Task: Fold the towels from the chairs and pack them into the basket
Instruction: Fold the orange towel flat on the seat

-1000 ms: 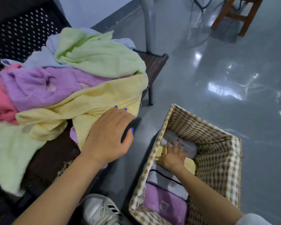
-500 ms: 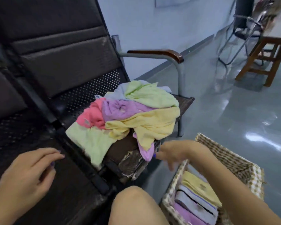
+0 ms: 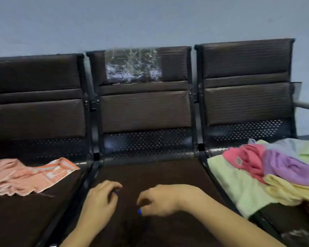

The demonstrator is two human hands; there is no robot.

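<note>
A row of three dark brown chairs faces me. On the right chair lies a heap of towels (image 3: 275, 173): pale green, pink, purple, light blue and yellow. A peach-pink towel (image 3: 25, 175) with an orange patterned border lies crumpled on the left chair. My left hand (image 3: 100, 202) and my right hand (image 3: 159, 200) hover over the seat of the middle chair (image 3: 150, 175), fingers loosely curled, holding nothing. The basket is out of view.
The middle chair's backrest carries a patch of shiny clear tape (image 3: 132, 66). A metal armrest (image 3: 307, 106) sticks out at the right end of the row. A plain blue-grey wall (image 3: 150, 20) stands behind the chairs.
My view swung left from the basket and towel heap to the whole row of chairs. My right hand left the basket; both hands now hang over the middle seat.
</note>
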